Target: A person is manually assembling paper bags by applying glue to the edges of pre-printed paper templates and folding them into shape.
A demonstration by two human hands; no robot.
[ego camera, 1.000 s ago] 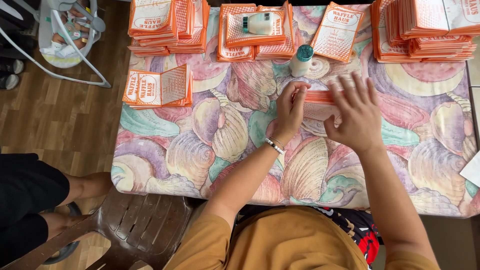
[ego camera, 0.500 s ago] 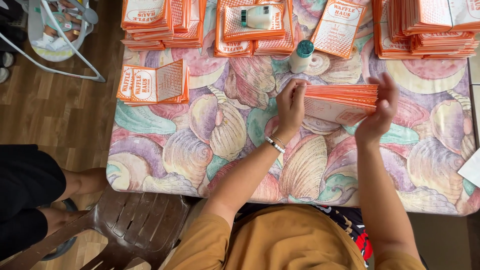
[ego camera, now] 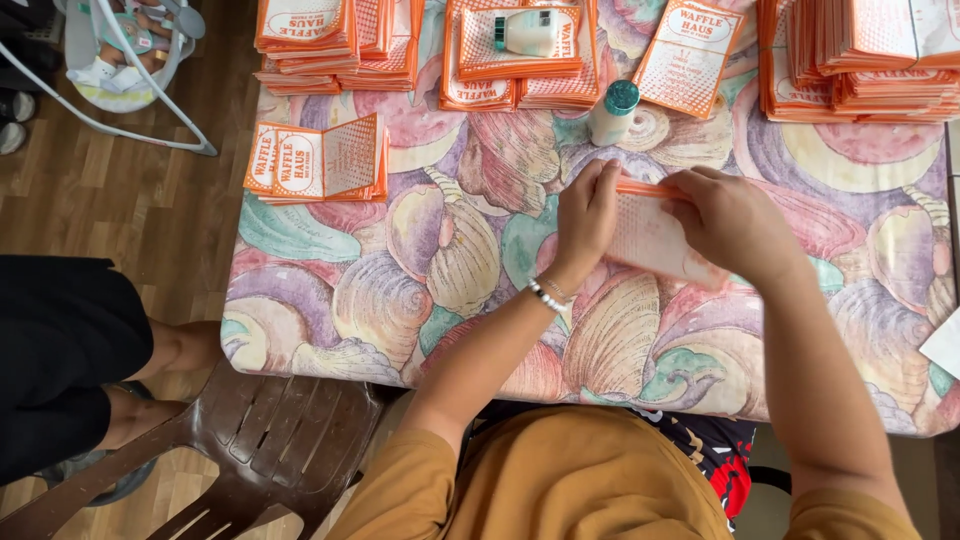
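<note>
Both my hands hold one flat orange-and-white paper packet [ego camera: 650, 238] just above the shell-patterned tablecloth [ego camera: 420, 290]. My left hand [ego camera: 588, 222] pinches its left end with the fingers curled over the top edge. My right hand [ego camera: 735, 222] covers its right half and grips the upper edge. A small white glue bottle with a teal cap [ego camera: 612, 110] stands just beyond my hands.
Stacks of the same orange packets [ego camera: 860, 55] line the far edge, one stack [ego camera: 520, 50] with a white bottle lying on it. A single packet [ego camera: 690, 55] lies flat. Folded packets [ego camera: 318, 158] sit at left. A brown plastic chair [ego camera: 260, 455] and a person's legs [ego camera: 80, 350] are at left.
The packet was pressed flat on the table, then lifted between both hands; now my right hand has slid in over it and the packet is tilted toward me.
</note>
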